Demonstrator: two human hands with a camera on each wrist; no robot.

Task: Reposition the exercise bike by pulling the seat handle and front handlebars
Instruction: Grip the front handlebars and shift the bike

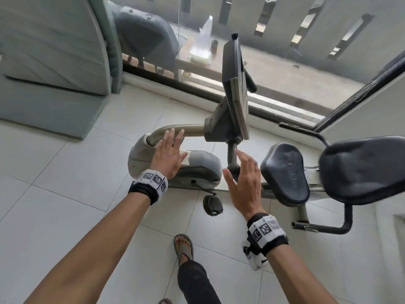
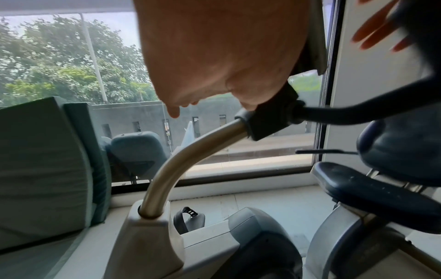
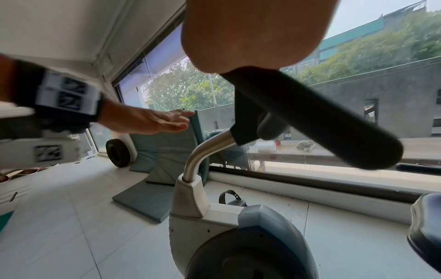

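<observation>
Bare hands, left (image 1: 167, 154) and right (image 1: 245, 183), spread flat (holding nothing) above the exercise bike (image 1: 197, 165).

Soft daylight enters through the window (image 1: 285, 69). Edges bend outward. The wrist views blur close skin and the handlebar (image 3: 317, 117).

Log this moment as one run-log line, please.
stage: reaching | left hand: open, over curved post | right hand: open, near front handlebar | exercise bike: ungripped

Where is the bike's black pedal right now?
In the head view the black pedal hangs low on the near side of the exercise bike, just above the white floor tiles, below and between the left hand and the right hand.
</observation>
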